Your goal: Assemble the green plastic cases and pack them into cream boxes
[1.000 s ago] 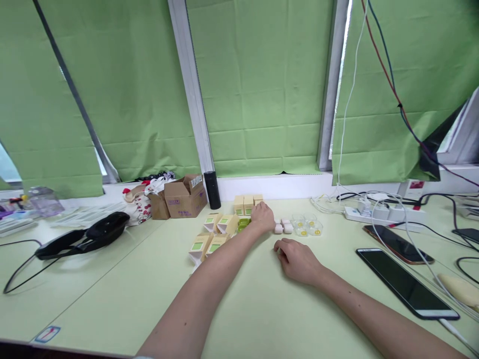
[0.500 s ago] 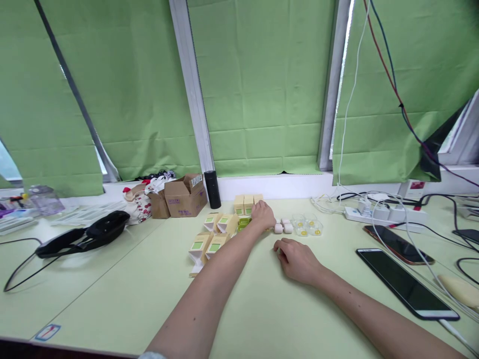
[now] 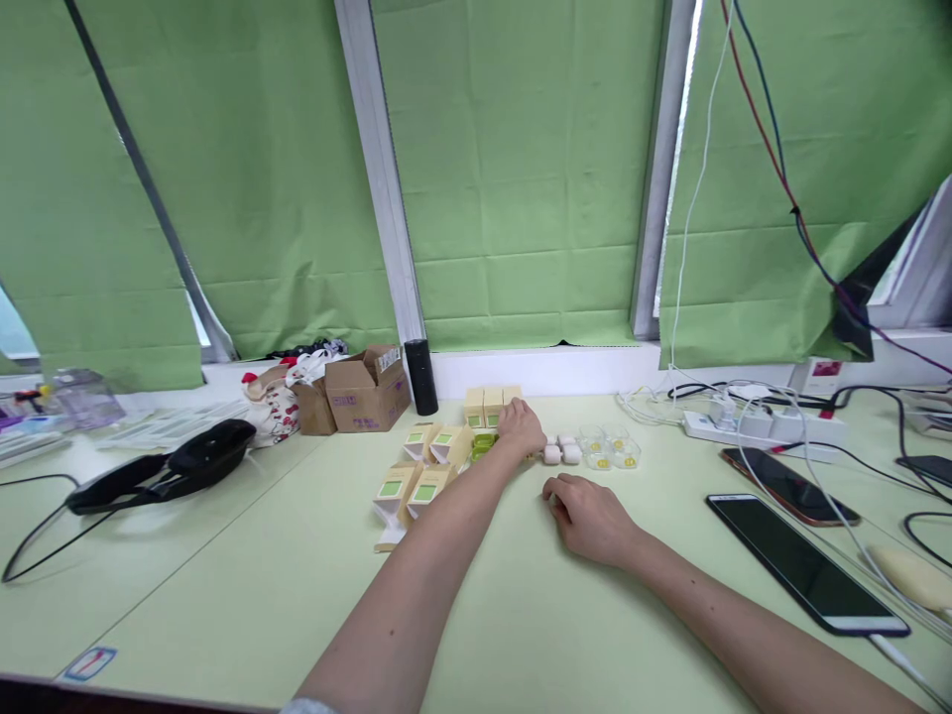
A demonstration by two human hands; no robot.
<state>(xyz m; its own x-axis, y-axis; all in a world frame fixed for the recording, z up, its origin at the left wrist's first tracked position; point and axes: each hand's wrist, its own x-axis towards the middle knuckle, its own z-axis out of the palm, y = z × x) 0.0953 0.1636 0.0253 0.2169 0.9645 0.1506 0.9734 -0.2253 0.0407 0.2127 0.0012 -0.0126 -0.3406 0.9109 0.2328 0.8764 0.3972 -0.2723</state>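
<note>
My left hand point(image 3: 522, 426) reaches forward, its fingers bent down at the front of a row of small beige boxes point(image 3: 484, 399). Its fingertips are hidden, and I cannot make out what is in them. Green containers point(image 3: 482, 444) lie just left of that hand. Loosely curled on the table, my right hand point(image 3: 593, 518) has nothing visible in it. Beyond it are small pale pink containers point(image 3: 562, 450) and clear round containers point(image 3: 610, 448) with yellow spots. Several open beige cartons point(image 3: 429, 486) with green labels stand left of my left forearm.
Two phones, one dark point(image 3: 792, 484) and one with white ends point(image 3: 807, 563), lie at the right by a white power strip point(image 3: 766, 432) and cables. A cardboard box point(image 3: 368, 392), a black cylinder point(image 3: 421, 377) and a black strapped pouch point(image 3: 171, 466) are at the left.
The view has shifted very slightly. Both hands stay in practically the same place and pose, and the items on the table have not moved.
</note>
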